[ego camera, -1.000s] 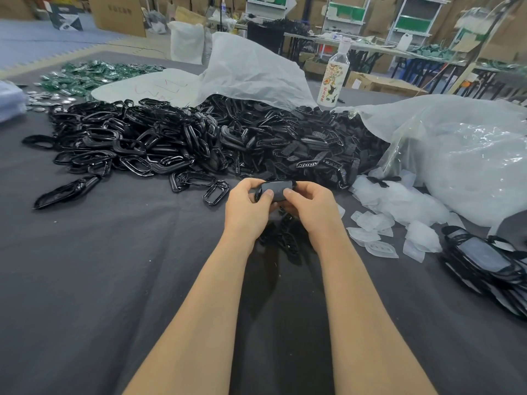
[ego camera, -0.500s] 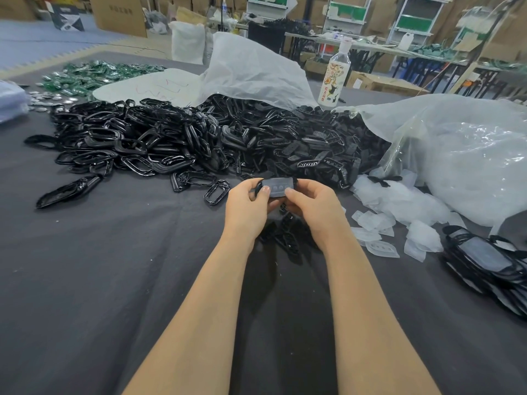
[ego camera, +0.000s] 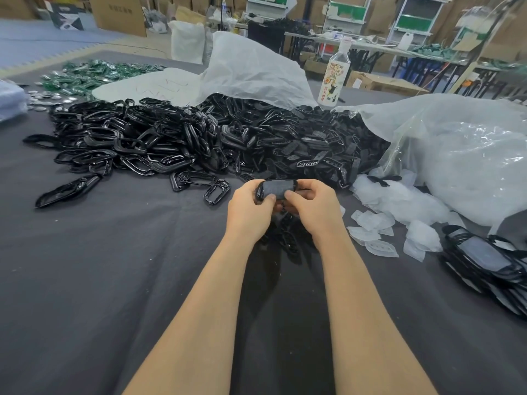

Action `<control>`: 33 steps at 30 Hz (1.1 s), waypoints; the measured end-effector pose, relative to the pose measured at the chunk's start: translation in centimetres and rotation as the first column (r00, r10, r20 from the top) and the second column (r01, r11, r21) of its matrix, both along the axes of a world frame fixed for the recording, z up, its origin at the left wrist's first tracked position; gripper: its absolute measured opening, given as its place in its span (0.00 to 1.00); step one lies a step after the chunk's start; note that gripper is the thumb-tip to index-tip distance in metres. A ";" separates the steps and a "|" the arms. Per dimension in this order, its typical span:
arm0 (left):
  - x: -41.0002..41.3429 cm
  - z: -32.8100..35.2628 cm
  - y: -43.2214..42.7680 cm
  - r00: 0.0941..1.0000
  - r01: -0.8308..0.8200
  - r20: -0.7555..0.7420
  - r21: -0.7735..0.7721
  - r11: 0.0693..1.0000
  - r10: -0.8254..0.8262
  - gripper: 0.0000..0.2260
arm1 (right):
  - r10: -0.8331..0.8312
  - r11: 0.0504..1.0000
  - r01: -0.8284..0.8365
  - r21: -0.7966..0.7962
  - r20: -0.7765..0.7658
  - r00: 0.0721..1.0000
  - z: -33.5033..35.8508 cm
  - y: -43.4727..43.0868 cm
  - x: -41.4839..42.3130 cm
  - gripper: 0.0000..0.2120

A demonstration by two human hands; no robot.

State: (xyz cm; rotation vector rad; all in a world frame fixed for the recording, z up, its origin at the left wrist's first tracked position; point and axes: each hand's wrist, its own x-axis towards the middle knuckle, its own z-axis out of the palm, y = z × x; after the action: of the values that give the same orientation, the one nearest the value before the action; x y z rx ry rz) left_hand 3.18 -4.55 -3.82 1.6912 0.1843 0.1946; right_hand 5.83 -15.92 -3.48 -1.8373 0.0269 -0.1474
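Both hands are up just above the dark table (ego camera: pixel 114 280), close to the big black pile of frames (ego camera: pixel 171 143), probably so spares stay in easy reach. The left hand (ego camera: pixel 247 212) and right hand (ego camera: pixel 312 208) pinch a small black shell piece (ego camera: pixel 278 189) between thumbs and curled fingers, looks like pressing two halves together. The underside is hidden, and the fingers behind it can't be seen.

Fingers of left hand (ego camera: pixel 249 213) and right hand (ego camera: pixel 312 208) hidden behind part (ego camera: pixel 276 189); its lower edge covered by thumbs, underside out of sight. Black bits (ego camera: pixel 288 238) between wrists half covered, shape unclear. Far end of pile (ego camera: pixel 199 138) lost under sheet (ego camera: pixel 251 72). Right edge cuts stack (ego camera: pixel 484 266) and bag (ego camera: pixel 462 155). Label on bottle (ego camera: pixel 333 79) too small to read.
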 end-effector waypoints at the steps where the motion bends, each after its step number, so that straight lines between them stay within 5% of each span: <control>1: 0.1 -0.1 0.1 1.000 -0.002 -0.006 -0.012 1.000 0.001 0.09 | -0.007 1.000 0.007 0.012 0.004 1.000 0.0 0.0 0.0 0.09; 11: 0.2 -0.3 0.0 1.000 0.007 -0.001 -0.046 0.999 -0.007 0.11 | -0.044 0.998 0.044 0.035 0.009 0.999 -0.2 0.1 0.2 0.04; 20: 0.2 -0.3 -0.2 0.999 0.040 0.011 -0.050 0.998 -0.039 0.14 | -0.056 0.997 0.055 -0.056 -0.021 0.998 -0.1 0.4 0.2 0.08; 27: 0.0 -0.3 -0.1 0.999 0.039 0.010 -0.075 0.996 -0.039 0.16 | -0.012 0.996 0.016 0.087 -0.051 0.999 0.0 0.3 -0.1 0.08; 33: 0.3 -0.4 -0.2 1.000 -0.013 0.002 -0.157 0.988 0.014 0.09 | -0.037 0.997 0.038 0.064 -0.023 0.999 0.0 0.2 0.0 0.06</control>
State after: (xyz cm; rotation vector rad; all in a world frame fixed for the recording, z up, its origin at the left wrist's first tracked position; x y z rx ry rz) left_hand 3.47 -4.76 -4.25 1.5335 0.2036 0.1880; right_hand 5.78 -15.72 -3.51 -1.7748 0.0805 -0.1512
